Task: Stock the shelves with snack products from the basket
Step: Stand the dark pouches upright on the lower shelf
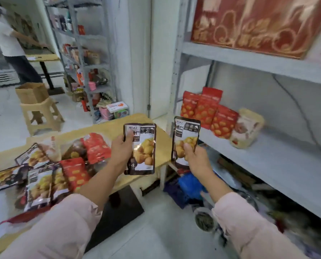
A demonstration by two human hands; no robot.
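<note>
Head view: found left hand [122,146] pinching dark pouch [143,146] left of shelf [286,165], right hand [194,157] pinching second pouch [186,130] at shelf's front edge. Held upright, likely for standing beside red pouches [208,111] on shelf.

Paper bag [32,92] — atop plastic stool [43,107]

Here we are in a small shop or stockroom: grey metal shelving [286,161] at three o'clock carries red snack bags [206,111], a goods-crammed rack [85,58] stands at eleven, and loose packets [43,171] are heaped on a table [118,122] at nine.
</note>
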